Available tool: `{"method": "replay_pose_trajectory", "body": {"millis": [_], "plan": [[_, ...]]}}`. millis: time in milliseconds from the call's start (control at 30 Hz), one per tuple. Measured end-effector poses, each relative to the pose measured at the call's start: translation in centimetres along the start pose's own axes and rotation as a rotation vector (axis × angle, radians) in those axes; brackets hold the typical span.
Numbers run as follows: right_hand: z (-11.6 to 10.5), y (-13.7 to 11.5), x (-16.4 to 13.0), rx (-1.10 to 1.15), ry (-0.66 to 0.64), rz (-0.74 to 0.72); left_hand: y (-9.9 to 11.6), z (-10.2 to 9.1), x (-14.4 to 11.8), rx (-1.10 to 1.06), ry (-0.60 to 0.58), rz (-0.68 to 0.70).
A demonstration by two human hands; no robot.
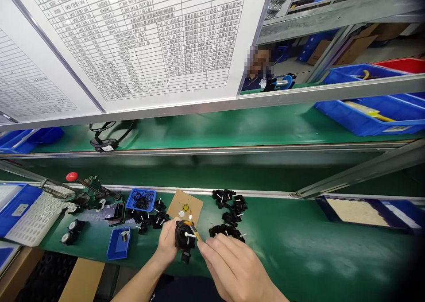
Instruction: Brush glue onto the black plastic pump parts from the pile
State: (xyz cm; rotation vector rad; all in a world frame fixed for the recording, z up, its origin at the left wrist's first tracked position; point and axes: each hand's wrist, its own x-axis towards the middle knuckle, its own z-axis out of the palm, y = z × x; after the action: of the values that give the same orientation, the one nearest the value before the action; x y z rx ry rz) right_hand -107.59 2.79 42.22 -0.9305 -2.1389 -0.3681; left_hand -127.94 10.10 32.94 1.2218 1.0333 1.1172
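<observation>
My left hand grips a black round plastic part with a white pin sticking out of its face, held just above the green bench. My right hand pinches a thin yellow-handled tool whose tip rests against the top of that part. A brown cardboard square with a small yellow ring and a white disc lies just behind the part. Piles of similar black parts lie to the right, and more to the left.
A small blue tray of black O-rings and a smaller blue tray sit left of my hands. A red-knobbed lever press and a white perforated tray stand at far left. Blue bins rest behind the conveyor.
</observation>
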Motion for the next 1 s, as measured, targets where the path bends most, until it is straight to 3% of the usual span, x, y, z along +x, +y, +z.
{"method": "replay_pose_trajectory", "body": {"millis": [100,233,367,533,667,733,800,867,1000], "plan": [[0.2,-0.4,-0.4,-0.012,0.024,0.076,0.5,-0.4,0.5,0.171,-0.058,0.157],[0.5,-0.6,-0.8,0.100,0.062,0.204,0.3,-1.0,0.9,0.235,-0.119,0.290],[0.5,-0.7,-1.1,0.225,0.086,0.340,-0.3,-1.5,1.0,0.252,-0.162,0.340],[0.3,-0.9,-1.2,0.377,0.060,0.501,-0.3,-1.7,0.7,0.266,-0.093,0.371],[0.9,-0.8,-1.4,0.672,-0.081,0.830,-0.5,-1.5,0.4,0.236,-0.028,0.416],[1.7,-0.6,-1.6,0.871,-0.089,1.021,-0.8,-1.4,0.3,0.200,0.013,0.415],[2.6,-0.3,-1.8,1.076,-0.007,1.193,-1.4,-1.7,0.7,0.154,0.064,0.373],[3.6,0.0,-2.4,1.222,0.141,1.334,-2.6,-2.5,1.9,0.100,0.123,0.242],[5.3,0.5,-4.9,1.298,0.447,1.500,-6.9,-6.3,6.7,0.042,0.250,-0.017]]}}
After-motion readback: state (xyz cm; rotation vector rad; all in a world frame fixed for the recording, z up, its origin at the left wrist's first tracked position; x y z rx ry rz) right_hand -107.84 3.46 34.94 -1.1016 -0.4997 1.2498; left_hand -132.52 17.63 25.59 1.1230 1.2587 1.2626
